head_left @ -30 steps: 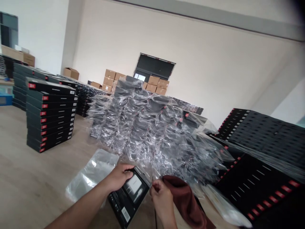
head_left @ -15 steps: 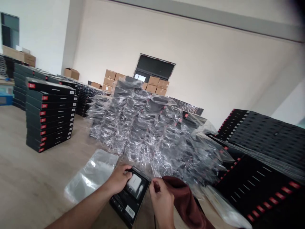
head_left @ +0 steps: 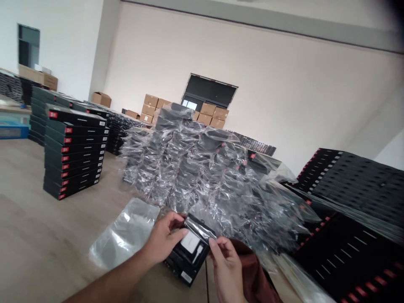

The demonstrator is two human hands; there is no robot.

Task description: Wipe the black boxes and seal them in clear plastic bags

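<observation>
Bent-fingered grips [head_left: 166, 237] [head_left: 225, 261] astride the box [head_left: 189, 261]

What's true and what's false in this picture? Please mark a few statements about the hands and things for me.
1. The left hand and right hand are both at a black box. True.
2. A dark red cloth lies beside the left hand. False: it lies beside the right hand.
3. Clear plastic lies left of the box on the table. True.
4. The big middle pile is covered in shiny clear plastic. True.
5. The cartons behind that pile are bright green. False: they are brown.
</observation>
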